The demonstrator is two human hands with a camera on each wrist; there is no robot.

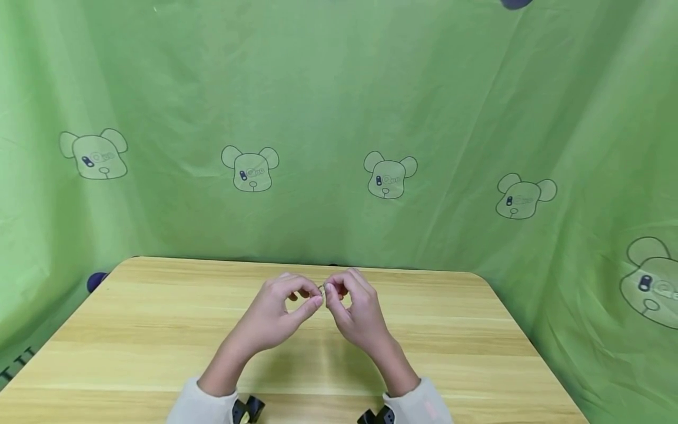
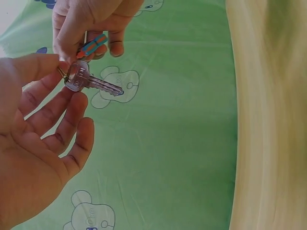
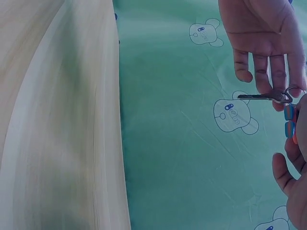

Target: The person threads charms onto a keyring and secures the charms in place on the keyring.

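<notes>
My left hand [image 1: 278,309] pinches a thin metal key ring [image 3: 293,90] between thumb and forefinger, its other fingers loosely curved. On the ring hangs a silver key [image 2: 103,85], its blade sticking out sideways past the left fingertips. Opposite and very close, my right hand [image 1: 357,309] pinches at the ring too, its fingertips covering part of it. A small blue and orange charm [image 2: 93,45] shows by the right fingers, its orange end partly hidden. In the head view the hands meet above the table, and only a sliver of the ring shows.
A wooden table [image 1: 159,330] with rounded far corners lies beneath both hands. Green cloth [image 1: 328,106] printed with bear heads hangs behind it and along its sides. Black wrist cameras [image 1: 248,408] sit at the light sleeves [image 1: 203,403].
</notes>
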